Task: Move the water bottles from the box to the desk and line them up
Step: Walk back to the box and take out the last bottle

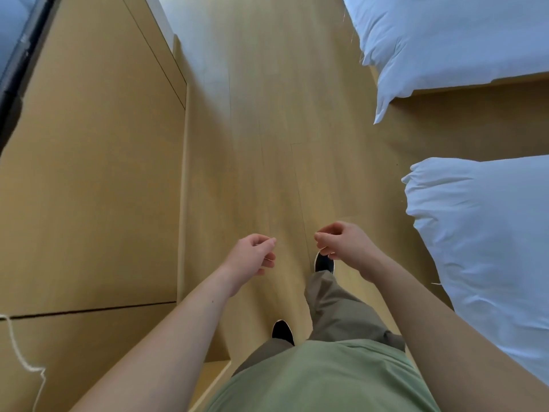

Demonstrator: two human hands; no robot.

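No water bottle and no box are in view. My left hand (252, 257) and my right hand (341, 242) hang out in front of me over the wooden floor, a short gap between them. The fingers of both are loosely curled and hold nothing. A long wooden desk top (89, 173) runs along my left side, and nothing stands on the part I can see. My feet in dark shoes show below the hands, the right foot ahead of the left.
Two beds with white duvets (475, 233) (445, 40) line the right side. A strip of wooden floor (267, 129) runs ahead between them and the desk. A white cable (20, 352) lies on the desk at bottom left. A dark frame edges the far left.
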